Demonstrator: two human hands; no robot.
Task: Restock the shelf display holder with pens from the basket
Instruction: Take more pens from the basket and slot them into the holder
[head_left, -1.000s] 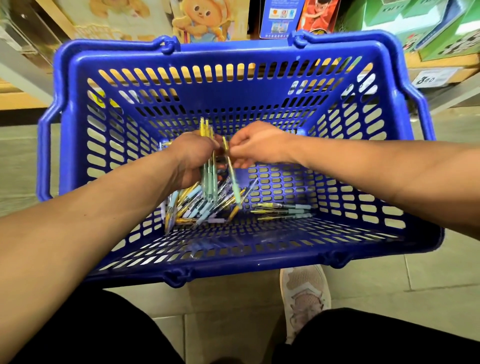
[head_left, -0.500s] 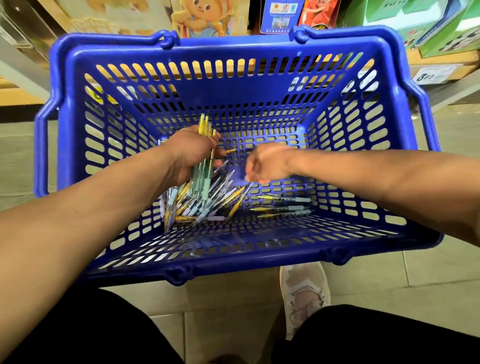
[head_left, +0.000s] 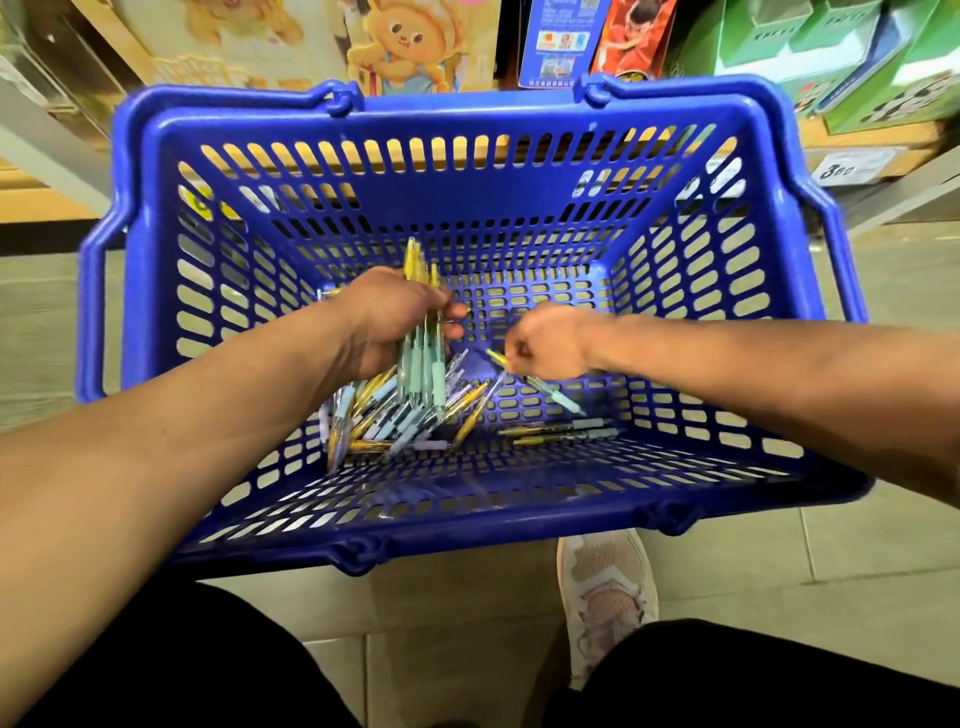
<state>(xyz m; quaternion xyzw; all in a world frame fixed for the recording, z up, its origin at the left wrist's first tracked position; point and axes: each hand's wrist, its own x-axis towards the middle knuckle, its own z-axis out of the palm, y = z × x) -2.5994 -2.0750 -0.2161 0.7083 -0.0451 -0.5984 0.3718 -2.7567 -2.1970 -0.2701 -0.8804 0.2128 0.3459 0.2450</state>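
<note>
A blue slotted basket (head_left: 483, 124) stands on the floor in front of me. Inside it, my left hand (head_left: 384, 322) grips an upright bundle of pens (head_left: 423, 364) with mint grips and yellow tops. My right hand (head_left: 550, 340) pinches a single pen (head_left: 558, 397) that slants down to the right, its yellow end sticking out by my fingers. A loose pile of pens (head_left: 395, 421) in yellow, pale blue and lilac lies on the basket floor under my left hand. Two more pens (head_left: 561, 432) lie flat further right. The shelf display holder is not in view.
Behind the basket a shelf holds picture books (head_left: 400, 47) and green boxes (head_left: 831, 47), with a price tag (head_left: 847, 169) on its edge. My shoe (head_left: 605, 592) rests on the tiled floor just below the basket's near rim.
My right hand left the bundle, dropped lower and to the right in the basket, and now pinches a single pen from the basket floor. My left hand keeps its bundle.
</note>
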